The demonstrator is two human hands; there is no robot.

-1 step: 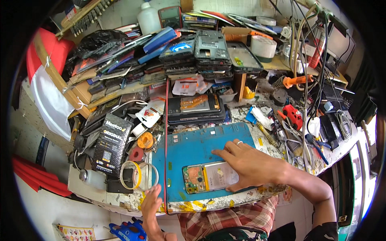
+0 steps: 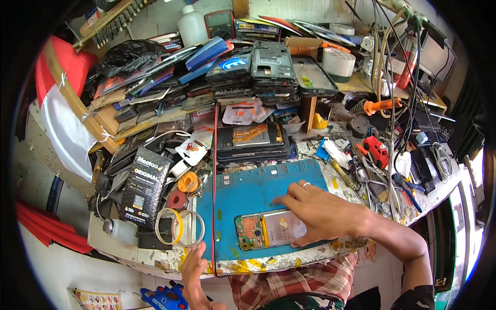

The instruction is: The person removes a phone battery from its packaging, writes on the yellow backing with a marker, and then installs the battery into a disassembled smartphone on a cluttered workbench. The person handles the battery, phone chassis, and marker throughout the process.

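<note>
An opened smartphone, its back cover off, lies on the blue work mat. Its circuit board is bare at the left end, with a silver battery beside it. My right hand spans the phone's right part, thumb at the near edge and fingers toward the far edge; the palm hides that end. At the bench's front edge, left of the mat, my left hand is raised edge-on, empty, fingers loosely extended. Two tape rings, one yellow and one whitish, stand just beyond it.
A red cord runs down across the mat's left part. Stacked phone parts crowd the back. Orange and red rolls and a black package sit left; pliers, a red device and hanging cables lie right.
</note>
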